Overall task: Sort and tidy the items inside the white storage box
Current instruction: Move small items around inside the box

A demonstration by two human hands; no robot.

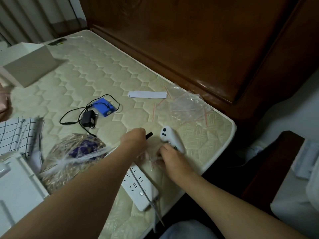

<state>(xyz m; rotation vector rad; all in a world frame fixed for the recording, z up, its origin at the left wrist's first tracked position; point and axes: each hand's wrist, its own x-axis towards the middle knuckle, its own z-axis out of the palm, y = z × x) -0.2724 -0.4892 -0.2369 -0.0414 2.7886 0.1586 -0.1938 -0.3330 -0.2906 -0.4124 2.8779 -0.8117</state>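
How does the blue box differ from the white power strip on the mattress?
The blue box is small, blocky and lies farther off, with a black cable looped around it. The white power strip is long, flat and lies near, partly under the left forearm. Both rest on the mattress, untouched by either hand.

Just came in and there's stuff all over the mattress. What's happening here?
A person is sorting loose things spread on a bare mattress. Their left hand grips a small black stick-shaped item, and their right hand pinches a clear plastic bag beside a white controller. A white power strip lies under the arms. Farther off lie a blue box with a black adapter, a paper strip and more clear bags.
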